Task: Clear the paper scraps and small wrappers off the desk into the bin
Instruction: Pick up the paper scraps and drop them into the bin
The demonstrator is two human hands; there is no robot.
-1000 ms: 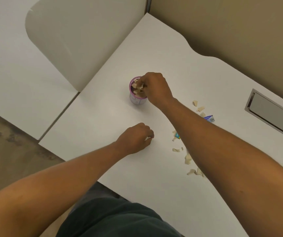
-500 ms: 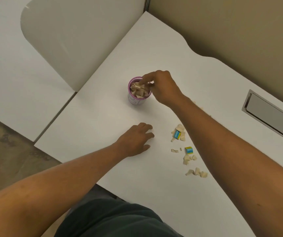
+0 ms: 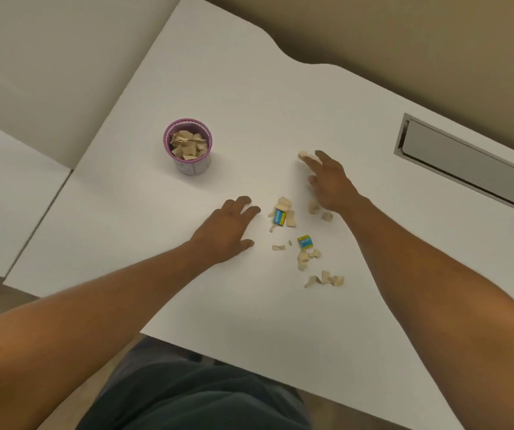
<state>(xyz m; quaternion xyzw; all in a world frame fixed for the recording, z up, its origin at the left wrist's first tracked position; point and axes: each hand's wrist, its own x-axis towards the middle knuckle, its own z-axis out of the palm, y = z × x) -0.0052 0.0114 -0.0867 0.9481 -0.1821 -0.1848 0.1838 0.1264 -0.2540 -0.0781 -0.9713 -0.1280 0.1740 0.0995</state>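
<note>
A small purple mesh bin [image 3: 188, 169] stands on the white desk [image 3: 249, 97], filled with beige paper scraps. Several more beige scraps [image 3: 303, 260] and two blue-and-yellow wrappers [image 3: 280, 217] [image 3: 305, 242] lie scattered between my hands. My left hand [image 3: 224, 231] rests flat on the desk, fingers apart, just left of the scraps. My right hand [image 3: 330, 181] is open with fingers spread low over the desk; its fingertips reach a lone scrap [image 3: 302, 154] at the far end of the scatter. A few scraps sit under its palm edge.
A metal cable hatch [image 3: 466, 166] is set into the desk at the right. A white divider panel [image 3: 63, 57] rises at the left, and the desk's front edge runs near my lap.
My right hand has left the bin and swung right and down to the scraps, now open. My left hand has flattened, its fingers spread. The view has shifted, showing more of the desk's right.
</note>
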